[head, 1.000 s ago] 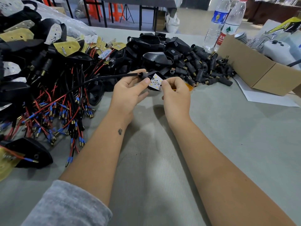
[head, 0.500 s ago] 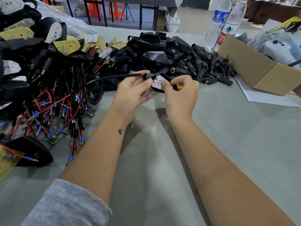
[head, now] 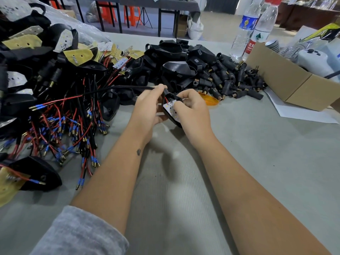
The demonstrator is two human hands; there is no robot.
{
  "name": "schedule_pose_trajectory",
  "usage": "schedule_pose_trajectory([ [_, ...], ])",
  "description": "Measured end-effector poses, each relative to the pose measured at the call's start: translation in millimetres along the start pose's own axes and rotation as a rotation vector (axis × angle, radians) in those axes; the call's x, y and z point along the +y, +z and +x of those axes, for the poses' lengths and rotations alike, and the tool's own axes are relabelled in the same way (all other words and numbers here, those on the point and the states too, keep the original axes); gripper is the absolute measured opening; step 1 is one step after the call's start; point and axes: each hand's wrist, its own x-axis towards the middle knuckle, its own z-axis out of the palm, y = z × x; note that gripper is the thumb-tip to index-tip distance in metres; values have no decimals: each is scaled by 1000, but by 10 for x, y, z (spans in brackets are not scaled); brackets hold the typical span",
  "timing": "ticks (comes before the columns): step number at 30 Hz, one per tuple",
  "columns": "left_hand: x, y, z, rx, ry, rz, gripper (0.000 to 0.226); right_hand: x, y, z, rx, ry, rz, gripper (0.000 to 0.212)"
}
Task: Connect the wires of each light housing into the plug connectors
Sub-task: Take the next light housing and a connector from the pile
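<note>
A grey ribbed cloth [head: 184,208] covers my workbench, heaped with black plug connectors [head: 237,83]. My left hand [head: 147,111] curls round a black sheathed cable [head: 119,87] and the small black light housing with a white LED board [head: 172,110], held above the cloth. My right hand [head: 193,111] pinches that board's edge.

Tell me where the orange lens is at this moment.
In the head view, the orange lens lies on the table, just beyond the right hand and in front of the pile of black plugs.
</note>
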Motion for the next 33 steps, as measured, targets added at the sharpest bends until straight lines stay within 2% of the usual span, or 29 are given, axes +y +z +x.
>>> schedule_pose_trajectory([
  [3, 4, -4, 5, 12, -25, 28, 40, -4, -1, -19, -57, -9, -14, 10],
  [5, -4, -11, 3, 21, -8, 51, 45, -4, 2, -29, -103, -7, -10, 10],
  [10, -14, 0, 11, 66, 68, 199, 39, 12, 16, -45, -151, -16, -72, 11],
  [14, -22, 14, -13, 4, 127, 360, 38, 26, 30, -54, -132, -45, -112, 14],
  [18, -27, 36, -42, -8, 116, 450, 34, 15, 0, -32, -109, -40, 91, 18],
  [22, -19, 79, -89, -166, 146, 524, 35, -11, -53, 25, 31, 56, 296, 15],
  [25, -18, 137, -118, -301, 141, 568, 41, -5, -85, 69, 31, 140, 384, 18],
  [29, -22, 156, -126, -376, 71, 580, 34, 29, -86, 82, 7, 151, 363, 29],
  [33, -9, 155, -152, -430, 29, 534, 35, 43, -98, 94, 15, 148, 354, 21],
])
